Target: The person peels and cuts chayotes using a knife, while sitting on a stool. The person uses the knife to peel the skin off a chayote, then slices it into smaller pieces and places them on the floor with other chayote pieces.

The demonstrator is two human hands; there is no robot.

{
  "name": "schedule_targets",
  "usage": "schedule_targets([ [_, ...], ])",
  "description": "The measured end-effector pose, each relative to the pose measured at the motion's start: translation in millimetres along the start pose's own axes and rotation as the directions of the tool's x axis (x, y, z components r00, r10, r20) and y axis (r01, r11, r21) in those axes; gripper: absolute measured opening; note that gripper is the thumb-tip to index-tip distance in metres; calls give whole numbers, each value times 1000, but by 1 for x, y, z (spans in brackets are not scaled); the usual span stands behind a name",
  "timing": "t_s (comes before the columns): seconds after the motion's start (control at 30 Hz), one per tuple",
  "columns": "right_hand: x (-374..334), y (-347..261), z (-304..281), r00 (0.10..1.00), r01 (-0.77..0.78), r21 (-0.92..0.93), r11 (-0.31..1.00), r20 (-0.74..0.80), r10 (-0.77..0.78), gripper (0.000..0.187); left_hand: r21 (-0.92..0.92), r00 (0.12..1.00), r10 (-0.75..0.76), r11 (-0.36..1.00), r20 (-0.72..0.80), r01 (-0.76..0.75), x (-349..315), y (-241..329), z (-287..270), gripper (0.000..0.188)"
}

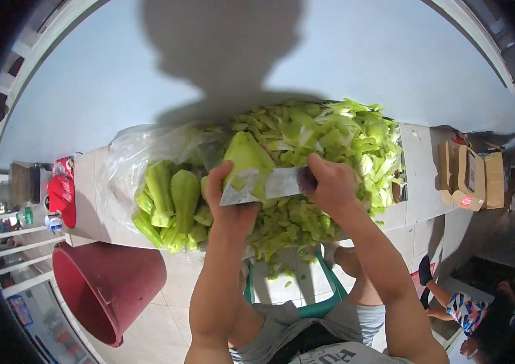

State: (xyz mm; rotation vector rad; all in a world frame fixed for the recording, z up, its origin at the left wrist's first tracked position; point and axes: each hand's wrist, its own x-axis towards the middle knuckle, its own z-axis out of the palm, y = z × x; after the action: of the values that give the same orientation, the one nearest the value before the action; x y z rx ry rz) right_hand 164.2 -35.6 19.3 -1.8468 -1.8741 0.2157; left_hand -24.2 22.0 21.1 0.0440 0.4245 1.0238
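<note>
In front of me, my left hand (233, 209) is wrapped round a large pale green vegetable (245, 155), chayote-like in shape, with its narrower end up. My right hand (333, 185) grips the dark handle of a broad-bladed knife (284, 183). The blade points left across the lower part of the vegetable, and strips of peel cling to it. Several whole ridged green vegetables (184, 200) lie to the left of my left hand. A large heap of green peelings (330, 130) spreads behind and to the right of my hands.
A clear plastic bag (130, 161) lies behind the whole vegetables, on a tiled ledge (90, 200) along the pale wall. Below left stands a red bucket (142, 285). A red cap (61, 193) rests far left; cardboard boxes (470, 176) are far right. Another person (473, 312) is at lower right.
</note>
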Motion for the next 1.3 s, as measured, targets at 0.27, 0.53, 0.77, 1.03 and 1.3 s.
schedule_targets([
  [0.27, 1, 9, 1, 999, 22, 37, 999, 39, -24, 26, 107, 984, -59, 991, -169, 78, -7, -1, 8, 53],
  [0.53, 2, -5, -5, 998, 7, 92, 996, 60, -12, 28, 73, 982, -107, 990, -154, 119, 1, -6, -34, 52],
  [0.77, 4, 22, 2, 983, -124, 7, 992, 140, 121, 31, 133, 987, -117, 986, 111, 102, -6, 1, -7, 49],
  [1.03, 5, 5, -5, 996, -37, 66, 997, 87, 32, 30, 189, 957, -66, 974, -281, 122, -18, -13, 8, 56],
  [1.3, 3, 9, -5, 993, -93, 59, 994, 82, 88, 26, 360, 968, 13, 929, -252, 81, -17, -7, -3, 61],
])
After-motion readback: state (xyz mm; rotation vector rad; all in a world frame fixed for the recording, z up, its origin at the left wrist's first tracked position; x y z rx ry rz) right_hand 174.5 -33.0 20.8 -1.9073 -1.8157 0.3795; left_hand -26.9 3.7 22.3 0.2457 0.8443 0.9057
